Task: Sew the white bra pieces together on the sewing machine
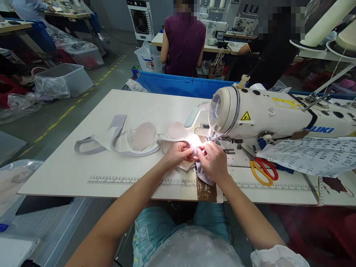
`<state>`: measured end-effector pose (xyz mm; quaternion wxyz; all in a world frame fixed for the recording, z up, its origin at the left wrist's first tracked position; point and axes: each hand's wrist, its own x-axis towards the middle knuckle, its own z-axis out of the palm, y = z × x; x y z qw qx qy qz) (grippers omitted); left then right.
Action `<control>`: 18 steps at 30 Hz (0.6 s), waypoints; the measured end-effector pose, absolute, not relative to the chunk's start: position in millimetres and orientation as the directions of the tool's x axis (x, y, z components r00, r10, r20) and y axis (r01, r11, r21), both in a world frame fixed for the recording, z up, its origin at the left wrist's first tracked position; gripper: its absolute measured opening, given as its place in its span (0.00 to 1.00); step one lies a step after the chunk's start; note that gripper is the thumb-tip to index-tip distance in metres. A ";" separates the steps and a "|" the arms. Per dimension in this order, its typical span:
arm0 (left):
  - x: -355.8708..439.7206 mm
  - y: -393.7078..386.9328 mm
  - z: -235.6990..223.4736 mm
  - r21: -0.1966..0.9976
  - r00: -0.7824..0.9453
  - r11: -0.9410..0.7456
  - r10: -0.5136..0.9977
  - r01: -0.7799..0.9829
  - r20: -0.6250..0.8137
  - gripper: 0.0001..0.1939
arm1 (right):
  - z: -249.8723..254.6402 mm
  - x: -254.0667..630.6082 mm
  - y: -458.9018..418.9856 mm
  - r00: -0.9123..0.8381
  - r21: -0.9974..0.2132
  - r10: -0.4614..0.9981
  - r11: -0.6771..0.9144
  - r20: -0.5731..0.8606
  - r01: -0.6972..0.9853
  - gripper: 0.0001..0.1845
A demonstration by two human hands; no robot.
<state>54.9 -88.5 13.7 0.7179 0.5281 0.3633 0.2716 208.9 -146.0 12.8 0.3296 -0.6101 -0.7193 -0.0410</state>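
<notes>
A pale bra [145, 148] lies stretched over the white sewing table, its strap and back band reaching left and its cups lying face up. At the lit needle area of the white sewing machine [250, 107], my left hand [179, 152] pinches the bra's near edge. Close beside it, my right hand [213, 160] has its fingers closed on the same fabric. A lilac end of cloth [204, 174] hangs below the right hand over a brown worn patch. Glare and my fingers hide the exact spot under the needle.
Red- and yellow-handled scissors [263, 170] and a written paper sheet [308, 155] lie to the right. A printed ruler [116, 180] runs along the table's front. Thread cones [328, 22] stand at upper right. A blue cloth trough [178, 83] borders the far edge; two people sit beyond.
</notes>
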 end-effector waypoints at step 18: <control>55.2 -92.3 13.7 0.971 0.599 0.241 0.775 0.012 -0.199 0.11 | 15.3 213.9 -139.7 -0.051 -0.397 0.889 0.254 0.455 0.882 0.07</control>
